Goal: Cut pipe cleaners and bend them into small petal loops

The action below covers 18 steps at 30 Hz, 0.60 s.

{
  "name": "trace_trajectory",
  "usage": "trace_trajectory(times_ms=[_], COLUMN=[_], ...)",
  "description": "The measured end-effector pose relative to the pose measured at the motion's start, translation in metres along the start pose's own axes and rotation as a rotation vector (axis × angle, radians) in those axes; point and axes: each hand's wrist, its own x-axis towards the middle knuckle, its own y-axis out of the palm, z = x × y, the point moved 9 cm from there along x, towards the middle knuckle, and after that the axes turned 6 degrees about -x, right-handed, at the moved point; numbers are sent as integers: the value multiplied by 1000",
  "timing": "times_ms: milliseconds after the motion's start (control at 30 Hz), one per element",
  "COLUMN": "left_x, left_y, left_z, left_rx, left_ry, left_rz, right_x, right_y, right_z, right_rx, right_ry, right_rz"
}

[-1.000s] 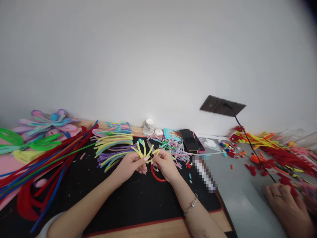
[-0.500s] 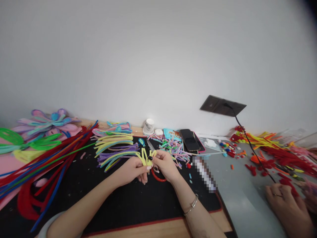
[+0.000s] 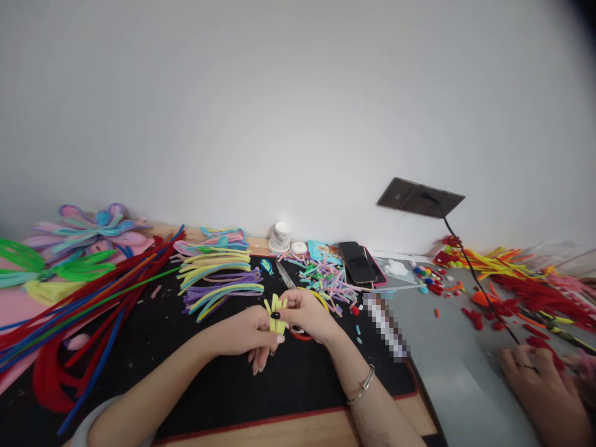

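Over the black mat, my left hand and my right hand meet on a small bundle of yellow pipe-cleaner pieces. My left thumb and forefinger pinch the bundle's lower end, with the other fingers hanging loose. My right hand is closed on the bundle's right side and holds the strands gathered upright. A red ring lies on the mat just under my right hand. Small scissors lie a little beyond the hands.
Long red, blue and green pipe cleaners lie at the left, yellow and purple bent ones behind my hands. Short cut pieces, two phones and a white cup sit farther back. Another person's hand rests at the right.
The yellow strands, fanned out a second ago, are now gathered upright into a tight bundle. Both my hands dropped slightly toward the mat.
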Motion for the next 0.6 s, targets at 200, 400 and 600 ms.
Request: trace_trajectory(times_ms=[200, 400, 600], left_x=[-4, -5, -2], left_y=[6, 9, 3], left_z=[10, 5, -4], left_rx=[-45, -34, -28], left_ry=[-138, -104, -12], left_rz=[41, 57, 5], right_x=[-1, -1, 0], right_y=[11, 12, -1], right_z=[-1, 6, 9], right_rx=[-19, -112, -32], right_ry=[-13, -76, -71], right_rz=[72, 6, -124])
